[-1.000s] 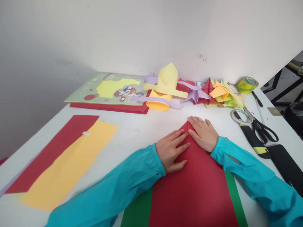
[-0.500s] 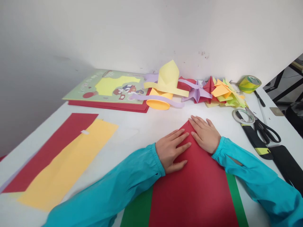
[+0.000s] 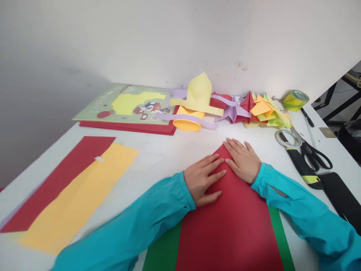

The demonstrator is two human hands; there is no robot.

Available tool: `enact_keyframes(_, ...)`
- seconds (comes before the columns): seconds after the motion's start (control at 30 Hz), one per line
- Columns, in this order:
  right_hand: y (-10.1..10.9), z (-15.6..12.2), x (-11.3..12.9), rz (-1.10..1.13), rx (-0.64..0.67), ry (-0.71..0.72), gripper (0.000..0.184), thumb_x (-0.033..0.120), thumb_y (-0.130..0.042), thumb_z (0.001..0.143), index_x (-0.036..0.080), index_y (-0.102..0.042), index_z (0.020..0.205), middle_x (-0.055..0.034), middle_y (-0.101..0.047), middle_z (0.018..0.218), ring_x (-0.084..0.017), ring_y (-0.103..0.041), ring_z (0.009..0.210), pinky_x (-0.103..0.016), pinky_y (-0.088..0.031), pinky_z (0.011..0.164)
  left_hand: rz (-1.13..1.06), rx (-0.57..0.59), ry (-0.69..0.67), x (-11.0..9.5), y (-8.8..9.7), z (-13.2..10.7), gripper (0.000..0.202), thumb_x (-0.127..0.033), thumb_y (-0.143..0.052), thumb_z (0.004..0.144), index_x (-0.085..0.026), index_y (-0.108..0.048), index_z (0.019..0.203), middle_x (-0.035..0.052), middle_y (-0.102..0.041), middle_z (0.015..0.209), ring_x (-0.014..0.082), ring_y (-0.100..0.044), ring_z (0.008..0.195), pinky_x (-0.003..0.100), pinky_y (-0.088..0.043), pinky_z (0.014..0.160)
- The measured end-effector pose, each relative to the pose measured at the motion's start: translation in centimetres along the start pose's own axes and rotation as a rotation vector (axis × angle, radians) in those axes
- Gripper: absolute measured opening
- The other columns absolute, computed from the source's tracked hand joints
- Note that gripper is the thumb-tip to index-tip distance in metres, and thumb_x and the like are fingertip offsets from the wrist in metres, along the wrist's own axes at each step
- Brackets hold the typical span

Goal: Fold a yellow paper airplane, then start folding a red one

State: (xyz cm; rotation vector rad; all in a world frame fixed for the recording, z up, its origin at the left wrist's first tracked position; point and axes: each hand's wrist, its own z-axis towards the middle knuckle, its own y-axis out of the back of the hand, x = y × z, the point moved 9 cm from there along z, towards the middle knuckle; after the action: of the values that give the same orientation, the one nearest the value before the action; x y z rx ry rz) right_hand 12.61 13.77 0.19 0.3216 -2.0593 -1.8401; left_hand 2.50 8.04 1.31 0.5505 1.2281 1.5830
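A large red sheet of paper point(image 3: 231, 226) lies in front of me, its far end coming to a point. My left hand point(image 3: 201, 180) rests flat on its left slanted edge with the fingers spread. On the right slanted edge, close to the tip, lies my right hand point(image 3: 244, 160), palm down and fingers stretched out. Green paper point(image 3: 165, 246) shows from under the red sheet on both sides. Both hands cover parts of the slanted edges.
Red paper point(image 3: 64, 173) and orange paper point(image 3: 84, 199) lie at left. Behind are a printed pad point(image 3: 98, 101), a yellow paper hat shape point(image 3: 199, 90) and folded paper shapes point(image 3: 235, 109). To the right are scissors point(image 3: 321, 160), a tape roll point(image 3: 278, 137) and a black-handled cutter point(image 3: 301, 167).
Both hands keep the same place on the red paper. The whole view has shifted very slightly; nothing else visibly differs.
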Motion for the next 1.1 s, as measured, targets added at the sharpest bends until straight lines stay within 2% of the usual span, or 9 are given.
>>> enact_keyframes(0.5, -0.02, 0.0, 0.07, -0.033, -0.025, 0.012, 0.057, 0.039, -0.028, 0.096, 0.016, -0.025, 0.148, -0.0078, -0.025, 0.154, -0.023, -0.024, 0.142, -0.051, -0.021, 0.114, -0.001, 0.007, -0.001, 0.15, -0.28, -0.11, 0.053, -0.04, -0.055, 0.082, -0.012, -0.053, 0.127, 0.0231, -0.046, 0.138, 0.0374, -0.031, 0.136, 0.058, -0.036, 0.105)
enact_keyframes(1.1, -0.1, -0.05, 0.11, -0.037, -0.033, 0.01, 0.057, 0.038, -0.029, 0.095, 0.016, -0.025, 0.148, -0.0061, -0.024, 0.155, -0.023, -0.024, 0.142, -0.052, -0.021, 0.114, 0.017, 0.021, 0.006, 0.16, -0.3, 0.0, 0.052, -0.041, -0.056, 0.083, -0.013, -0.055, 0.126, 0.0229, -0.047, 0.137, 0.0377, -0.033, 0.135, 0.057, -0.037, 0.105)
